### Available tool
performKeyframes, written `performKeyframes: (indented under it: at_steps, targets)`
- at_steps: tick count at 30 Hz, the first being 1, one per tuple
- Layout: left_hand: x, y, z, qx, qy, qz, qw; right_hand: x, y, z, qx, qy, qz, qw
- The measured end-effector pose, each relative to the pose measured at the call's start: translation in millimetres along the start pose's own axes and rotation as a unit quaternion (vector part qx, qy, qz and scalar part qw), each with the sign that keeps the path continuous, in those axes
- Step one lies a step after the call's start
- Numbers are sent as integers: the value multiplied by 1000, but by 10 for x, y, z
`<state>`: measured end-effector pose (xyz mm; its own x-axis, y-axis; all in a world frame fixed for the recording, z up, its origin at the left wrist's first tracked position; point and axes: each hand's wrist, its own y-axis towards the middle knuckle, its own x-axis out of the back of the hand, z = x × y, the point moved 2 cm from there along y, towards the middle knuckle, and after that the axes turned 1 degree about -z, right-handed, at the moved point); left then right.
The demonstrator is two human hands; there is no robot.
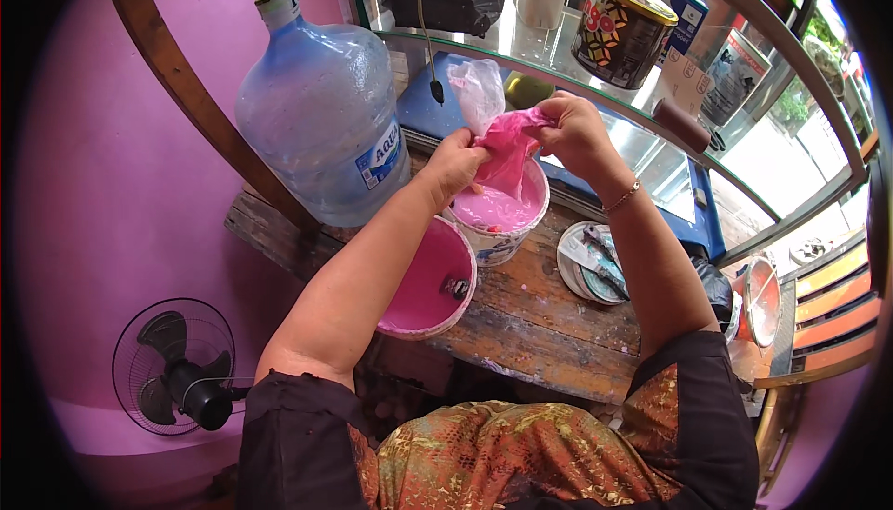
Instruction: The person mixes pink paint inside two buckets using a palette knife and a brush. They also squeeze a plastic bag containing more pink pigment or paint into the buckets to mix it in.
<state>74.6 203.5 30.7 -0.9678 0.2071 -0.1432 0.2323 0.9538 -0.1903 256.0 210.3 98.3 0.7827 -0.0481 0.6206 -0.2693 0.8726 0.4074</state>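
Holding a pink-smeared plastic bag (507,145) in pinched left hand (452,166) and pinched right hand (579,134), over the smaller bucket (500,248), apparently partway through, with pink liquid (487,207) already inside and with bag not yet released or set aside.

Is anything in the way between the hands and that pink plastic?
No, nothing visible: the left hand and right hand both grip the pink plastic, which hangs over the farther bucket.
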Motion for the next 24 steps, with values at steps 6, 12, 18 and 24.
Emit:
performKeyframes:
  at_steps: [6, 12, 18, 24]
  targets:
    - [-190, -73, -124, -110, 127, 90, 982, -191, 43, 223, -12, -160, 79, 984]
    - [-112, 71, -311, -184, 149, -34, 971, 35, -89, 193, -108, 237, -69, 963]
    - [-302, 186, -407, -222, 164, -177, 945, -761, -660, -527, -462, 455, 59, 759]
    - [-373, 246, -296, -151, 273, -239, 920, -644, -365, 124, -302, 661, 15, 686]
